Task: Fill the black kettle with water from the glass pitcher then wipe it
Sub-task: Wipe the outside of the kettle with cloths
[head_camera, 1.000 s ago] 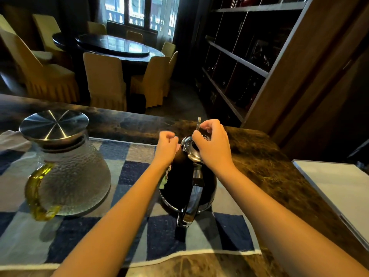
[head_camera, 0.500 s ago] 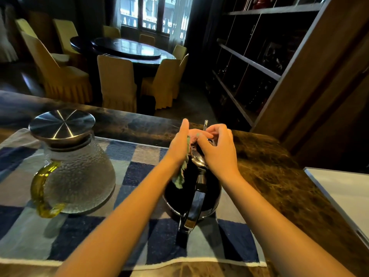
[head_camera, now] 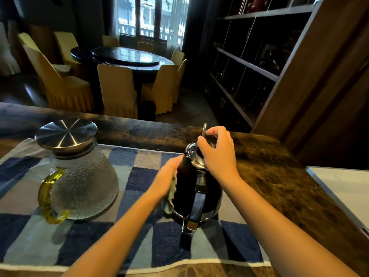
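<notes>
The black kettle (head_camera: 188,188) stands upright on a blue checked mat (head_camera: 139,176), its handle turned toward me. My right hand (head_camera: 217,154) grips its shiny metal lid at the top. Pressed against the kettle's left side, my left hand (head_camera: 166,176) holds a small green cloth (head_camera: 169,198). The glass pitcher (head_camera: 79,180), with a steel lid and a yellow handle, sits on the mat to the left, apart from both hands.
The mat lies on a dark marble counter (head_camera: 279,176). A pale board (head_camera: 343,188) sits at the right edge. Beyond the counter are a round dining table (head_camera: 127,54) with yellow-covered chairs and dark shelving (head_camera: 249,62) on the right.
My left hand has slid from the kettle's top down its left side with the cloth. My right hand stays on the lid. The view has shifted slightly.
</notes>
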`<state>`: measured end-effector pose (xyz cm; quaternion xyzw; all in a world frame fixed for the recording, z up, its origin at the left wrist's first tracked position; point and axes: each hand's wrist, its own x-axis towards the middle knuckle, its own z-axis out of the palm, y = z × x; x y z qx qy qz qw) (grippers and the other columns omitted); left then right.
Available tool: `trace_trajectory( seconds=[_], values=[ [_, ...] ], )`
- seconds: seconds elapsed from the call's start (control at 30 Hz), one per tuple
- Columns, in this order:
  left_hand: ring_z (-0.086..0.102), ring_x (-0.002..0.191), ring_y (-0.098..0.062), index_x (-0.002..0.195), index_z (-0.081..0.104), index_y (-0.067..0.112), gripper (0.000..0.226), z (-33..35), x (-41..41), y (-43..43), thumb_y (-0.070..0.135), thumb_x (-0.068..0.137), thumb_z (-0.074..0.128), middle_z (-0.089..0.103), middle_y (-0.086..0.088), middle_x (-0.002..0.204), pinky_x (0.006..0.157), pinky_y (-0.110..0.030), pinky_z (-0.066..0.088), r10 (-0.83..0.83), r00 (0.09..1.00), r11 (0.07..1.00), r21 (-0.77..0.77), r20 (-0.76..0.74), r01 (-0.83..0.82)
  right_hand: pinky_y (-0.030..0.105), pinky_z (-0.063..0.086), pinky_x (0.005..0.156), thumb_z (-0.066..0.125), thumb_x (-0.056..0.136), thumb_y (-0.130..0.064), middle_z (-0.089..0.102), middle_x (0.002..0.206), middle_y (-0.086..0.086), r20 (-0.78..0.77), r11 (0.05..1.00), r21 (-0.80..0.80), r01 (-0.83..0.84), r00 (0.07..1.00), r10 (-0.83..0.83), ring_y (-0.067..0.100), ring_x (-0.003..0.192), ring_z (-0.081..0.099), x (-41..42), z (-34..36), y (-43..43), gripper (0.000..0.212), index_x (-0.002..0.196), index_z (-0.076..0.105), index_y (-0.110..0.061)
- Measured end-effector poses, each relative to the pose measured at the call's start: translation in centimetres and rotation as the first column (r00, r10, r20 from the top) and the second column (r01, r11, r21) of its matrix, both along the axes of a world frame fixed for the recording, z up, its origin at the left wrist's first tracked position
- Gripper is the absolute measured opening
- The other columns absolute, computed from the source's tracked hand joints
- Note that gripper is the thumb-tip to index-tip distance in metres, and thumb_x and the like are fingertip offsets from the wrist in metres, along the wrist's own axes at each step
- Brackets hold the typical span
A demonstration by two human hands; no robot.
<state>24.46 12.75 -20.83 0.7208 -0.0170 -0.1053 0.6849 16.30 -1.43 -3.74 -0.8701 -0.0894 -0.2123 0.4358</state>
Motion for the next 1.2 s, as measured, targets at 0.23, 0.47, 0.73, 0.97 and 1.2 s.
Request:
trace_trajectory(
  seconds=[0.23, 0.47, 0.73, 0.97, 1.2],
  values=[
    [0.051, 0.124, -0.009, 0.132, 0.053, 0.022, 0.038, 14.6, -11.7, -3.0, 0.031, 0.098, 0.038, 0.058, 0.002, 0.133, 0.110, -0.037, 0.038, 0.170, 0.908, 0.983, -0.129, 0.383, -0.129, 0.032, 0.043, 0.083, 0.049, 0.092, -0.032, 0.057, 0.118, -0.003, -0.101, 0.998, -0.006, -0.058, 0.993, 0.057, 0.013, 0.105, 0.053, 0.0, 0.4, -0.2, 0.028, 0.117, 0.049, -0.019],
    [0.067, 0.092, -0.016, 0.102, 0.064, 0.006, 0.044, 15.6, -5.9, -2.9, 0.035, 0.100, 0.031, 0.072, -0.010, 0.094, 0.090, -0.028, 0.052, -0.044, 0.999, 0.967, -0.251, 0.012, 0.045, 0.038, 0.043, 0.094, 0.040, 0.094, -0.045, 0.053, 0.130, -0.005, -0.090, 0.998, -0.042, -0.050, 0.995, 0.046, 0.016, 0.119, 0.048, 0.3, 0.5, -0.2, 0.044, 0.131, 0.044, -0.022],
    [0.052, 0.120, -0.037, 0.125, 0.054, 0.000, 0.044, 10.1, -6.3, -1.4, 0.031, 0.099, 0.038, 0.056, -0.020, 0.131, 0.075, -0.029, 0.045, 0.109, 0.979, 0.993, -0.023, -0.174, -0.115, 0.043, 0.044, 0.097, 0.035, 0.094, -0.049, 0.056, 0.133, -0.002, -0.181, 0.993, -0.082, -0.082, 0.981, 0.066, 0.019, 0.117, 0.052, 0.3, 0.8, -0.1, 0.042, 0.124, 0.049, -0.023],
    [0.060, 0.103, -0.016, 0.095, 0.072, 0.031, 0.032, 8.2, -10.6, -1.8, 0.044, 0.084, 0.045, 0.069, 0.002, 0.105, 0.095, -0.035, 0.046, 0.400, 0.900, 0.872, -0.232, -0.171, -0.432, 0.035, 0.043, 0.085, 0.036, 0.095, -0.048, 0.059, 0.115, -0.006, -0.195, 0.990, -0.112, -0.081, 0.979, 0.058, 0.018, 0.108, 0.055, 0.3, 1.0, -0.1, 0.039, 0.123, 0.049, -0.023],
    [0.067, 0.101, -0.015, 0.106, 0.073, 0.017, 0.030, 6.8, -14.2, -5.2, 0.033, 0.091, 0.052, 0.073, 0.001, 0.103, 0.084, -0.031, 0.055, 0.749, 0.636, 0.540, -0.384, -0.187, -0.749, 0.035, 0.051, 0.087, 0.053, 0.083, -0.059, 0.067, 0.105, -0.006, -0.356, 0.924, -0.307, -0.229, 0.928, 0.112, 0.016, 0.098, 0.062, 0.8, 1.8, -0.4, 0.037, 0.104, 0.066, -0.032]
  ],
)
